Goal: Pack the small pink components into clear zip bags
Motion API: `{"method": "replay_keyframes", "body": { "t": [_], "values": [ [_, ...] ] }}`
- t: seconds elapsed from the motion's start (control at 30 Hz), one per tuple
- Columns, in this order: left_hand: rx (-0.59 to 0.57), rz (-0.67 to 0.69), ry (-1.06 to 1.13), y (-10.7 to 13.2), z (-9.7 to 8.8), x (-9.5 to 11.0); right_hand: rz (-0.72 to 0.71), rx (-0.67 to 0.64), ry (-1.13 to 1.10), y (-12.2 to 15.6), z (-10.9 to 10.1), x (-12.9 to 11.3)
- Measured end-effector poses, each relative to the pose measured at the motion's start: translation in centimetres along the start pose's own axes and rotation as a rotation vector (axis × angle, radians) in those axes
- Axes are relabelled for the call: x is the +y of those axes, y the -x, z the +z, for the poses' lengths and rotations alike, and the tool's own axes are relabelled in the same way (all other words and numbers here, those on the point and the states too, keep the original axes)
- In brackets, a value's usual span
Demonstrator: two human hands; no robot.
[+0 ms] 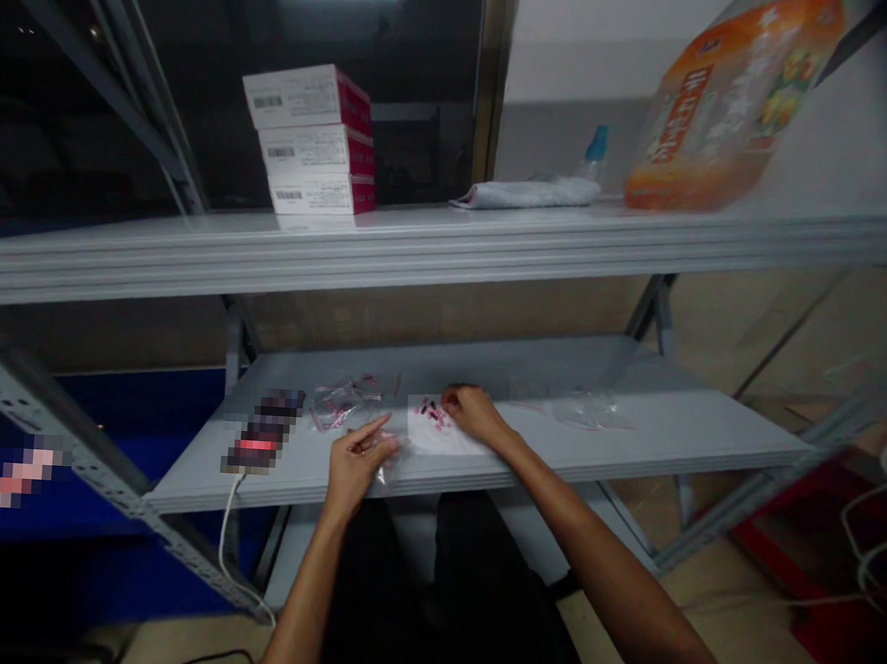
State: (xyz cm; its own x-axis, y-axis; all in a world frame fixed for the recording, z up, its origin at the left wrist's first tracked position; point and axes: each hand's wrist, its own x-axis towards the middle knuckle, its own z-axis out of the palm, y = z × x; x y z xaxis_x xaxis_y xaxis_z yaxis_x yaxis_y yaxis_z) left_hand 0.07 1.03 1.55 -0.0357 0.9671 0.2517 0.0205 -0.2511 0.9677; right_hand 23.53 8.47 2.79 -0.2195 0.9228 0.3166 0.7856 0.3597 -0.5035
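Note:
My left hand (352, 467) holds a small clear plastic bag (388, 469) between thumb and fingers, near the shelf's front edge. To its right lies a sheet of white paper (437, 442) with several small pink, red and dark pieces (433, 413) scattered on it. My right hand (478, 414) is over the paper's right side with its fingers pinched together at the pieces. Whatever sits between those fingertips is too small to make out. Behind my left hand lie clear bags (341, 398) with small red and dark bits in them.
More clear plastic bags (589, 409) lie flat to the right. A blurred-out dark device (264, 431) with a white cable (227, 529) rests on the left. Overhead, an upper shelf (448, 257) carries stacked boxes (308, 148), a folded cloth (527, 192) and an orange-labelled bottle (727, 119).

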Motion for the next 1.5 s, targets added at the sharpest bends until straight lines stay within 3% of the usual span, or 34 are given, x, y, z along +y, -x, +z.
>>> {"method": "replay_keyframes", "body": {
  "t": [0.13, 0.23, 0.4, 0.53, 0.63, 0.77, 0.87, 1.0, 1.13, 1.27, 1.5],
  "values": [
    [-0.014, -0.037, 0.008, 0.0, 0.2, -0.3, -0.126, 0.132, -0.446, 1.5, 0.1, -1.5],
    [-0.017, -0.043, 0.004, 0.0, 0.3, -0.5, -0.185, 0.044, -0.751, 3.1, 0.3, -3.8],
    [-0.042, -0.021, -0.033, 0.0, 0.1, -0.3, -0.27, 0.023, -0.583, 4.5, 0.7, -6.7],
    [-0.054, -0.008, -0.063, -0.1, -0.1, 0.0, -0.334, 0.042, -0.577, 5.0, 1.1, -7.0],
    [-0.038, -0.004, -0.074, 0.0, -0.1, 0.2, -0.329, 0.127, -0.567, 5.2, 1.1, -5.6],
    [-0.04, -0.027, -0.054, 0.0, -0.1, 0.3, -0.125, 0.315, -0.421, 4.6, 1.1, -1.6],
    [-0.05, -0.044, -0.038, -0.1, -0.1, 0.1, -0.079, 0.263, -0.258, 4.1, 1.6, 0.8],
    [-0.027, -0.011, -0.081, -0.4, -0.3, -0.5, -0.087, 0.187, -0.175, 4.1, 2.4, 1.6],
    [-0.047, 0.006, -0.098, -0.5, -0.4, -0.8, -0.095, 0.207, -0.216, 4.4, 2.1, 1.0],
    [-0.102, 0.02, -0.128, -0.6, -0.4, -0.7, -0.175, 0.215, -0.441, 4.3, 1.0, -0.9],
    [-0.19, 0.089, -0.218, -0.5, -0.1, 0.0, -0.294, -0.013, -0.615, 3.8, 1.5, -4.5]
  ]
}}
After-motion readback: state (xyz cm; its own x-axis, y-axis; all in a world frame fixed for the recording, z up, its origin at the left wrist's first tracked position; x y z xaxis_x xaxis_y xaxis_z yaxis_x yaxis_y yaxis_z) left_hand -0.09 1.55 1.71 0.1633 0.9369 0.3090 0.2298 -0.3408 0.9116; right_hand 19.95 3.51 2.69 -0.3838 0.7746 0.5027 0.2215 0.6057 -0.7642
